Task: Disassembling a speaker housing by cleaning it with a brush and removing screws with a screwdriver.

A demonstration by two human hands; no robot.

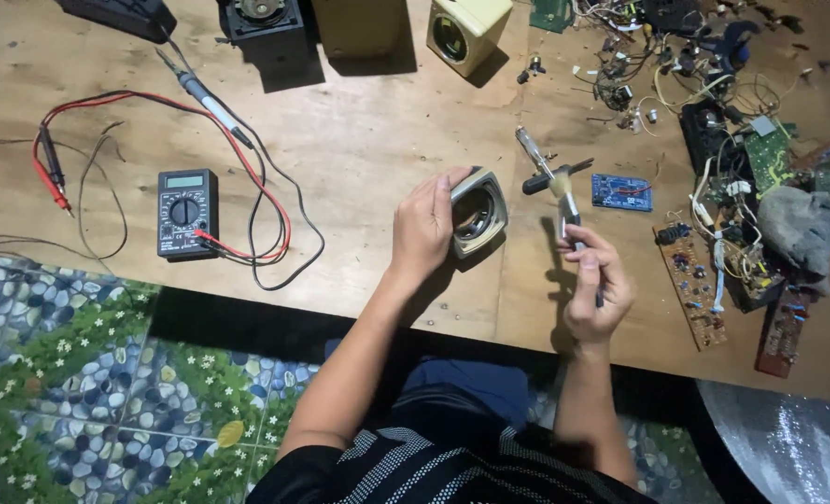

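Two hands work over a wooden board (368,149) in the single head view. The left hand (424,229) is closed around a small grey speaker box (478,213), thumb on one side and fingers on the other, and it tilts the box so the round opening looks to the right hand; this holds it steady and open for access. The right hand (594,285) is closed on the handle of a small brush (564,201), with the bristles up, just beside the box at its 3 o'clock. Inside the box I see a round speaker cone, but the depth is too dark to tell more.

At 9 o'clock from the box lies a black multimeter (186,213) with red and black leads (266,201). At 12 o'clock stands a cream speaker box (466,33), its opening facing us. At 3 o'clock are a blue circuit board (621,191), a brown circuit board (690,280) and a heap of wires and parts (714,75).
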